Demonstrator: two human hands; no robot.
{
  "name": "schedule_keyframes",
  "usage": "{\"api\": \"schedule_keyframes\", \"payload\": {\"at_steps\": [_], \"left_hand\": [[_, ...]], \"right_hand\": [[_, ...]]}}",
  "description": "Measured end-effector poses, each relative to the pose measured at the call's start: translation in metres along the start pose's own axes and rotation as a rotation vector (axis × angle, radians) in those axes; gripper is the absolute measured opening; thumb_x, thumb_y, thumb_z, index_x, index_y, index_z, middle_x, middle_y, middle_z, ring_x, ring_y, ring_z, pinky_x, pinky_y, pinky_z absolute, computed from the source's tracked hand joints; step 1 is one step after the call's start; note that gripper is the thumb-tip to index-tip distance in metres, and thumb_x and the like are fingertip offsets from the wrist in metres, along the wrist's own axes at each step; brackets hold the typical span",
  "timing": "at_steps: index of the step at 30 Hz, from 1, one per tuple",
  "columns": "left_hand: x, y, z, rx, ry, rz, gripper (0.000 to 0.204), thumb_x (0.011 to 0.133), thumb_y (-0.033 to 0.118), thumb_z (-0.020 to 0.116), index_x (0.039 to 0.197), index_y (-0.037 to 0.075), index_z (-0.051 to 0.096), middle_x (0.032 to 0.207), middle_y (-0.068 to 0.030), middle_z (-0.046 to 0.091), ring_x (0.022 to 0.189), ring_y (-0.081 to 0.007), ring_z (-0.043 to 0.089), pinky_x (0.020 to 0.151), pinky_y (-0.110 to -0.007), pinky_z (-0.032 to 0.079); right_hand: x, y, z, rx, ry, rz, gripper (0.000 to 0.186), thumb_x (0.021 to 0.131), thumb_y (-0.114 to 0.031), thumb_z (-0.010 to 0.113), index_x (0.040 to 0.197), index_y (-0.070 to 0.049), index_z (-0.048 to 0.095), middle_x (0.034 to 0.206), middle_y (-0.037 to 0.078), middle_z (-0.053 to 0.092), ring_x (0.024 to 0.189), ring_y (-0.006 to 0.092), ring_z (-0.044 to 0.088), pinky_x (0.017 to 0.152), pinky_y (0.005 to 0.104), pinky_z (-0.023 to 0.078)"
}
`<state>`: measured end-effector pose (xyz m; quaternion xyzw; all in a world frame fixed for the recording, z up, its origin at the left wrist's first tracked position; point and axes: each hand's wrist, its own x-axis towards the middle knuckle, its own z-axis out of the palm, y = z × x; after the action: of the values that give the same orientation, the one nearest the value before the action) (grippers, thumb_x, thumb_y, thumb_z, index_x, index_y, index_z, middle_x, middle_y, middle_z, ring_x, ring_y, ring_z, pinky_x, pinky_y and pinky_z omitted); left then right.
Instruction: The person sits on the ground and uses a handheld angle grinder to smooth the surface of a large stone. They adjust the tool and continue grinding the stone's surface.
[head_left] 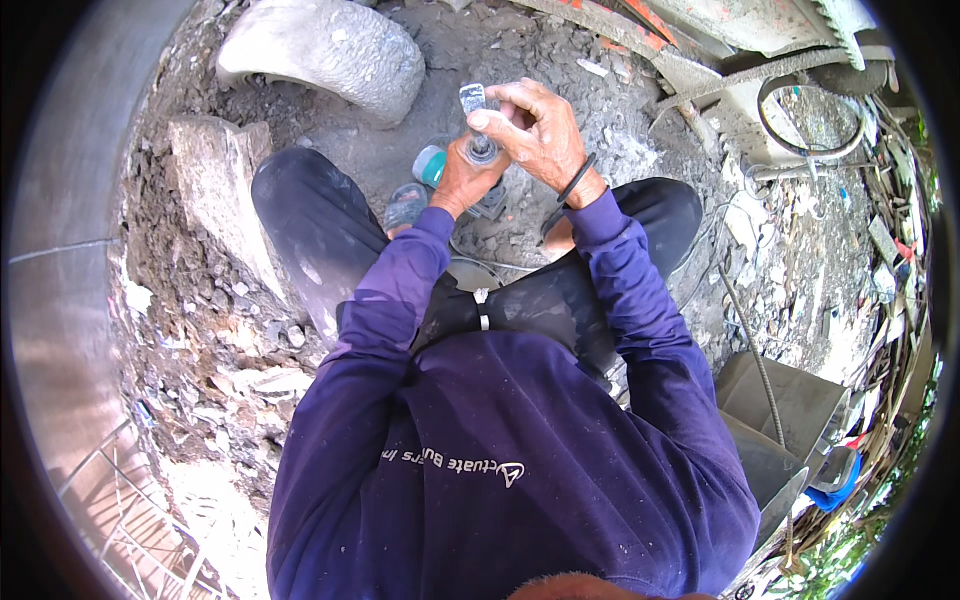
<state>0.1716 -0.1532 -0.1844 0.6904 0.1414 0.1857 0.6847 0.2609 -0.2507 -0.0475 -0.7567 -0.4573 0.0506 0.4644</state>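
Note:
My left hand (468, 180) is closed around a clear container with a round mouth (482, 150), which looks like a small bottle. Just above that mouth, my right hand (535, 125) has its thumb and fingers pinched together. A small flat piece, whitish and dark (472, 97), sticks out at the tips of the right fingers; its kind is unclear. Beside the left hand is a round thing with a teal band and pale top (430, 165). Both hands are above the ground between my bent knees.
A large dusty grey rounded block (325, 55) lies at the far left, and a broken slab (225, 195) leans by my left knee. Metal parts with a hoop (812, 115) stand at the far right. A grey metal box (785, 400) is at my right side.

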Motion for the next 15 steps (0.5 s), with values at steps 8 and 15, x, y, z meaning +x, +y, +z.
{"api": "schedule_keyframes", "payload": {"at_steps": [8,15], "left_hand": [[0.001,-0.001,0.011,0.014,0.115,0.219,0.034,0.085,0.017,0.082,0.111,-0.001,0.069,0.1,-0.0104,0.076,0.096,-0.0169,0.072,0.082,-0.036,0.056],[0.001,-0.011,0.007,0.041,0.076,0.143,0.03,0.084,0.016,0.082,0.105,-0.001,0.069,0.097,-0.0093,0.077,0.093,-0.0172,0.072,0.081,-0.036,0.056]], "right_hand": [[0.007,-0.003,-0.001,-0.281,-0.098,-0.091,0.055,0.08,-0.057,0.083,0.077,-0.004,0.068,0.074,0.009,0.058,0.066,0.0274,0.061,0.06,0.0399,0.049],[0.005,-0.01,0.011,-0.404,-0.036,-0.135,0.057,0.092,-0.054,0.07,0.077,0.001,0.064,0.078,0.018,0.064,0.069,0.0386,0.067,0.061,0.0475,0.053]]}}
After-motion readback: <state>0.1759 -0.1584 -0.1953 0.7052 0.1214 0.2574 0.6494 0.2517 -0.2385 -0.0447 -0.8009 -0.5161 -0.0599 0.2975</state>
